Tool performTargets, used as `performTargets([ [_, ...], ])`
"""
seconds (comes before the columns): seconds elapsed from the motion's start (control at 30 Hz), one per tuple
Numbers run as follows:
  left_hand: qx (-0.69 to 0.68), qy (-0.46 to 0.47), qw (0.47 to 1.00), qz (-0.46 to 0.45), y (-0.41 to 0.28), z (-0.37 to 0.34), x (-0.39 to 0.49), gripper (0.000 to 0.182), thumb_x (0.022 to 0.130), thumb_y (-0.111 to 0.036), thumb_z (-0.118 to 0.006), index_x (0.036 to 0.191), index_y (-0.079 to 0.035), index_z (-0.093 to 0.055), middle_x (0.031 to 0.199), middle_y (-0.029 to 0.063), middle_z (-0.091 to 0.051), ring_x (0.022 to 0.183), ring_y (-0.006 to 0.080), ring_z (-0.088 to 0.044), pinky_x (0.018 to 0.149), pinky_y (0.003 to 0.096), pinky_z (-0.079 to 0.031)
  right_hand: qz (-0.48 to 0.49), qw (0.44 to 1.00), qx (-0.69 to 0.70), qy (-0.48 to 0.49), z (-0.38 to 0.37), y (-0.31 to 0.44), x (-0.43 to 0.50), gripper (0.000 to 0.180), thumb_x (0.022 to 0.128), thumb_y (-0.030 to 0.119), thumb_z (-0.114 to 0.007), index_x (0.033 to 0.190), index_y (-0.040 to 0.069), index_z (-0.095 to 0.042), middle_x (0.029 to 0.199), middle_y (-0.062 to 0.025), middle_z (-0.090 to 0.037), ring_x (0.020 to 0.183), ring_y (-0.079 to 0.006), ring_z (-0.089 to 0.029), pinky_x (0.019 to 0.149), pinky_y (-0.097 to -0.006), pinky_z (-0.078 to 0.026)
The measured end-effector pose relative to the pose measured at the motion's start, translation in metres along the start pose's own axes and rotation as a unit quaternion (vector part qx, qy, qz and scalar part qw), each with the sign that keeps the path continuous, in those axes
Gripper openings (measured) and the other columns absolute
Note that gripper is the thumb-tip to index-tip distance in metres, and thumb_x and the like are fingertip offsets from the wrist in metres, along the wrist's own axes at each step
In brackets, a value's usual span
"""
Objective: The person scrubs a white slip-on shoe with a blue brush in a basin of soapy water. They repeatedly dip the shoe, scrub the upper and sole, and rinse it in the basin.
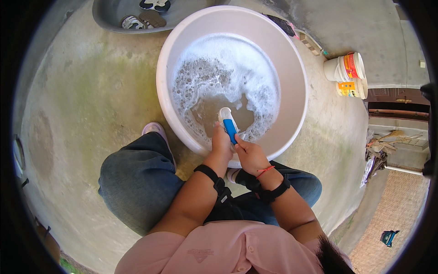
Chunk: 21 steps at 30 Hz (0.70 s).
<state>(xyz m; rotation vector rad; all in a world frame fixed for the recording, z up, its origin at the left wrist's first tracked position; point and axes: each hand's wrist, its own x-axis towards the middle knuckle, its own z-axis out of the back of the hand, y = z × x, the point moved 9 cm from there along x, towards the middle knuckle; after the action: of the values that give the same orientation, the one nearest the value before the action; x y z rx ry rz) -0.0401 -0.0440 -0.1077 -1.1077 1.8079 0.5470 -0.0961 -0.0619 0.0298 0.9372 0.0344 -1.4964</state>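
My right hand (251, 156) grips the near end of a brush with a blue back (230, 130). The brush lies against a white item, apparently a shoe (224, 113), whose rounded tip points away from me. Beside it, my left hand (221, 142) is closed around the item's left side, with most of its fingers hidden. Both hands are over the near rim of a large, pale plastic tub (291, 102). Inside the tub is murky water (208, 109) under white suds (253, 54); anything below the surface is hidden.
A grey basin (102, 17) holding several shoes (154, 19) stands beyond the tub on the left. Two stacked buckets (342, 68) are against the wall at right. My bent knees flank the tub's near side on the concrete floor (85, 96).
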Motion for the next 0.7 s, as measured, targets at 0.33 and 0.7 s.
performTargets([
  [0.33, -0.051, 0.135, 0.981, -0.128, 0.004, -0.016, 0.006, 0.043, 0.102, -0.041, -0.031, 0.117, -0.006, -0.049, 0.109, 0.0077, -0.056, 0.099, 0.0175, -0.055, 0.086, 0.0324, -0.045, 0.006, 0.998, -0.045, -0.037, 0.001, 0.011, 0.06, 0.039, 0.094, 0.025, -0.048, 0.128, 0.008, -0.054, 0.103, -0.0231, -0.064, 0.095, -0.0354, -0.062, 0.083, -0.0366, -0.047],
  [0.7, 0.013, 0.159, 0.974, -0.162, 0.004, -0.031, -0.021, 0.044, 0.103, -0.038, -0.031, 0.12, -0.004, -0.051, 0.109, 0.0065, -0.056, 0.098, 0.0154, -0.055, 0.086, 0.0292, -0.045, 0.028, 0.997, -0.062, -0.043, 0.011, 0.017, 0.054, 0.04, 0.092, 0.025, -0.048, 0.126, 0.004, -0.054, 0.092, -0.025, -0.064, 0.089, -0.0405, -0.061, 0.08, -0.0414, -0.048],
])
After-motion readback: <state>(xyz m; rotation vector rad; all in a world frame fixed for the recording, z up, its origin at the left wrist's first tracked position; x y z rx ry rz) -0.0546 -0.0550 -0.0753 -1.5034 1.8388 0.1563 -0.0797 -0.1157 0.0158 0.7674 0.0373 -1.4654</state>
